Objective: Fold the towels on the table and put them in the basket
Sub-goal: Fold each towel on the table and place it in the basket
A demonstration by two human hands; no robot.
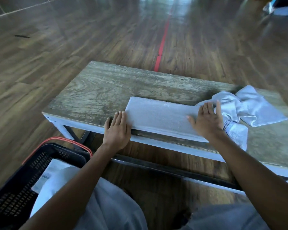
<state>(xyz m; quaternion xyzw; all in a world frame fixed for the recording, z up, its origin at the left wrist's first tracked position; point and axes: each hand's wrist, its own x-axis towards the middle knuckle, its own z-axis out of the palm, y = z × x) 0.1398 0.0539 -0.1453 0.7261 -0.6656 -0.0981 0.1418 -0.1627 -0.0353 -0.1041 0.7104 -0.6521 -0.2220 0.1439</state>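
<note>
- Here is the folded towel (pixel 161 117), a long pale strip lying along the near edge of the table (pixel 98 90) with both hands flat on it, neither one gripping.
- Our left hand (pixel 117 130) lies with straight fingers against the strip's left end. Our right hand (pixel 206 120) presses open-palmed on the right end, fingers spread.
- First risk: the strip sits right on the near lip. We judge that a push towards us could slide a layer off the edge and undo the fold.
- Second risk: our right fingertips reach into the heap of unfolded towels (pixel 249 105) just beside the strip. Lifting that end could drag a loose corner along with it.
- Third risk: soft cloth sags when picked up, so we'd expect the layers to slip apart unless both ends come up together.
- The basket (pixel 23 171), black mesh with a red rim, stands low at our left knee, well below the tabletop — a drop where a fold could open. A white towel (pixel 56 173) already lies inside.
- The table is worn, grey-streaked wood on a pale frame with dark legs. It looks rough enough to snag terry loops, we'd guess.
- The room has a glossy dark plank floor (pixel 73 39) with a red line (pixel 162 40) running away from us, and some blurred pale clutter (pixel 281 7) in the far right corner.
</note>
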